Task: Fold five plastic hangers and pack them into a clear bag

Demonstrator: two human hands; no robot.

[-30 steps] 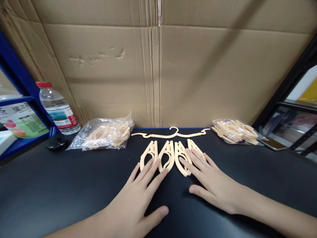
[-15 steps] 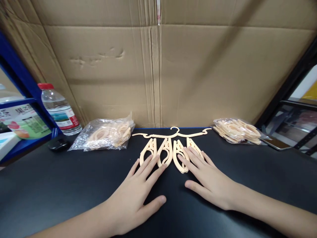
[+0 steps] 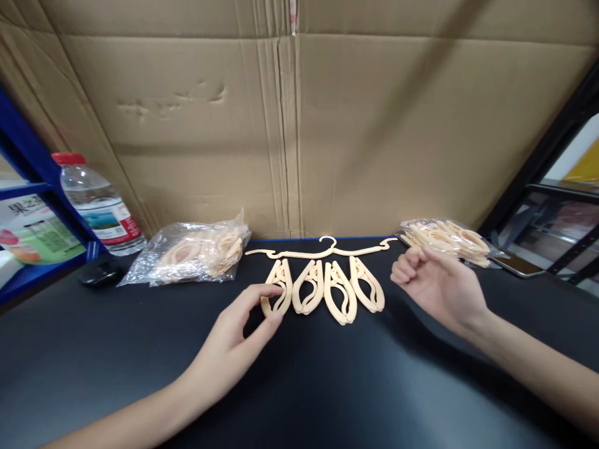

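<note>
At lower left of centre, the left hand (image 3: 234, 337) has thumb and index fingers slightly apart at the leftmost folded hanger (image 3: 288, 284); whether they grip it I cannot tell. Right of centre, the right hand (image 3: 442, 287) is raised above the black bench (image 3: 327, 386), fingers curled inward. Three more folded hangers (image 3: 329, 293) lie mid-frame; beyond them, an opened hanger (image 3: 309, 255) spreads before brown cardboard (image 3: 374, 125).

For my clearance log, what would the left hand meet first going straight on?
The left hand would likely meet the leftmost folded hanger, which it overlaps in view; depth leaves contact unclear.
</note>
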